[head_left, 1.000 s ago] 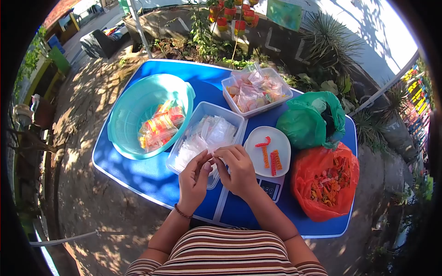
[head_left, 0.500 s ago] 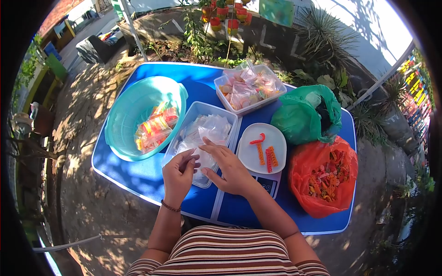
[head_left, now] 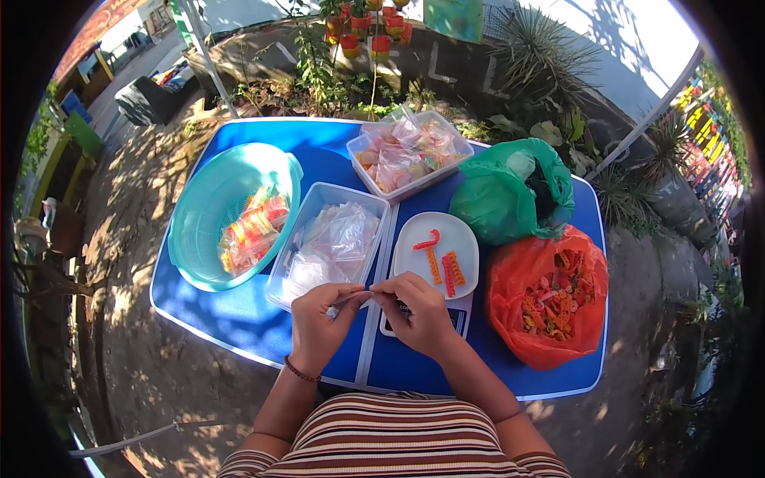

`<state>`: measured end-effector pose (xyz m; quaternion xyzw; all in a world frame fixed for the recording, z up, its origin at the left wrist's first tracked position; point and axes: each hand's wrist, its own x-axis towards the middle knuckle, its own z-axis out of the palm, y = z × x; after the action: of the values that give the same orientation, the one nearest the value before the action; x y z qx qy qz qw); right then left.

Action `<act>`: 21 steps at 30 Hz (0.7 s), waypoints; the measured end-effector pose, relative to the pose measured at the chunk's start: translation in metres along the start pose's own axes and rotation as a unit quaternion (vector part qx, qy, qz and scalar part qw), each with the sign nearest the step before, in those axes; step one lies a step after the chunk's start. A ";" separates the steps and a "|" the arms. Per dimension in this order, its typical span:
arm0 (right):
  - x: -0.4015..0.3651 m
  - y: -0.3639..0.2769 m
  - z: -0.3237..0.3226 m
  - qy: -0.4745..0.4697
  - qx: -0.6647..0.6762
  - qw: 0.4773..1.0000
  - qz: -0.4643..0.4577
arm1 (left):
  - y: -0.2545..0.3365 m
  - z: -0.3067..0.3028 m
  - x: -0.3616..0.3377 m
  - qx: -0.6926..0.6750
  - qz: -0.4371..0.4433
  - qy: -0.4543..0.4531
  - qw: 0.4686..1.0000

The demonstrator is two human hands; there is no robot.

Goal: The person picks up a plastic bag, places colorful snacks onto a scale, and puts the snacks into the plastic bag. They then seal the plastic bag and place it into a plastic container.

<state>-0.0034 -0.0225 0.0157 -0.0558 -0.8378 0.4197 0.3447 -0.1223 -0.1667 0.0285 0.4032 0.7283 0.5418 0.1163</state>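
Note:
Just in front of the plastic bin point(head_left: 275, 299) of clear zip bags point(head_left: 339, 239), my two hands meet with fingertips pinched. My left hand point(head_left: 319, 323) is closed on a thin, pale edge of what looks like a small clear plastic bag point(head_left: 355, 296), mostly hidden by the fingers. My right hand point(head_left: 422, 319) pinches the same edge from the other side, over the front of a scale point(head_left: 457, 319). On that scale sits a white plate point(head_left: 414, 267) bearing a few red and orange crinkled strips point(head_left: 450, 271).
At left, a turquoise basket point(head_left: 191, 215) holds filled packets point(head_left: 255, 231). A second bin point(head_left: 398, 190) of filled bags stands at the back. To the right are a green plastic bag point(head_left: 494, 199) and an open red bag point(head_left: 510, 319) of crinkled pieces. Everything rests on a blue table point(head_left: 239, 323).
My hands have come down from over the bag bin toward me, and their fingertips have drawn together in a pinch. The view has shifted slightly; the strips on the plate look unchanged.

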 end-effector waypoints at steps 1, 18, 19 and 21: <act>-0.008 -0.002 -0.009 0.008 0.032 0.998 0.046 | 0.002 0.007 0.001 -0.042 -0.012 -0.030 0.999; -0.093 0.008 -0.069 0.111 0.195 0.938 0.265 | -0.004 0.094 -0.015 -0.382 -0.220 -0.259 0.860; -0.091 0.005 -0.068 0.124 0.216 0.927 0.282 | 0.002 0.093 -0.015 -0.407 -0.246 -0.247 0.844; -0.090 0.004 -0.067 0.135 0.241 0.912 0.305 | 0.003 0.092 -0.015 -0.418 -0.266 -0.237 0.836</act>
<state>0.1059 -0.0098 -0.0069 -0.2796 -0.5991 0.6821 0.3125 -0.0549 -0.1131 -0.0084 0.2233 0.4622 0.6307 0.5820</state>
